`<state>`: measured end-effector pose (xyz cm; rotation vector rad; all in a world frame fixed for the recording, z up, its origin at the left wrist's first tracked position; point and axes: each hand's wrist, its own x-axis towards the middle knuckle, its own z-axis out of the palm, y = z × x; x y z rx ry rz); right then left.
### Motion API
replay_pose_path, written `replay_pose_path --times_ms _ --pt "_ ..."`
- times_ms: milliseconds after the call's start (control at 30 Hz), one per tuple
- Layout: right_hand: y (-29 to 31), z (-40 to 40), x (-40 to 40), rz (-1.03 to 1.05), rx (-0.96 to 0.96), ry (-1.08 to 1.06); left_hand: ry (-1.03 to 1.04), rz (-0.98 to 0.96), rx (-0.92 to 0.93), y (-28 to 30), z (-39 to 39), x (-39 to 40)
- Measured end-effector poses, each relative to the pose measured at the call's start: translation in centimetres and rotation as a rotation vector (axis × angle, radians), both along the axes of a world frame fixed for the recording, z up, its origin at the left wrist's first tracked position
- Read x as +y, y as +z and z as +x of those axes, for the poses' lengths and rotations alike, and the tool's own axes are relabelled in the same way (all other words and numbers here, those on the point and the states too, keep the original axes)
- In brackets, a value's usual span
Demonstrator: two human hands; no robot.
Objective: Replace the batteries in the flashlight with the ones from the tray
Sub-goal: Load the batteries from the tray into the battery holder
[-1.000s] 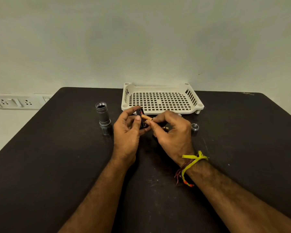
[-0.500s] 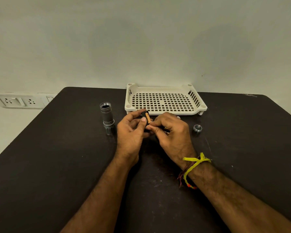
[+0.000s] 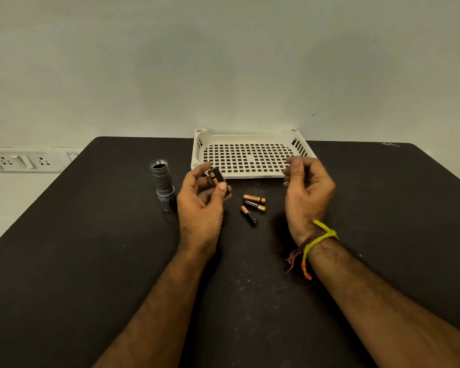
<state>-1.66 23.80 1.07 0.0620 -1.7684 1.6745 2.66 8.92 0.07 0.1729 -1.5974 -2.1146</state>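
I see left hand (image 3: 201, 205) pinching a battery holder (image 3: 217, 177) with a cell in it; right hand (image 3: 307, 191) loosely curled, holding nothing, over the tray (image 3: 250, 176) rim; three batteries (image 3: 253, 207) loose on table (image 3: 64, 261) between hands; flashlight (image 3: 163, 183) body upright, left of left hand.

Cream tray (image 3: 250, 175) on a black table (image 3: 64, 261); copper-and-black batteries (image 3: 254, 205); grey flashlight body (image 3: 162, 181) (yellow wrist thread (image 3: 320, 237)).

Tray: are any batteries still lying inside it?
No. The white perforated tray holds nothing visible, while three batteries lie on the dark table in front of it.
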Motion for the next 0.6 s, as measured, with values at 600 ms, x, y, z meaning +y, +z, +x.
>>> replay_pose_path --times_ms 600 --pt "0.1 1.7 -0.5 0.244 0.081 0.175 0.057 -0.354 0.286 0.7 1.2 0.6"
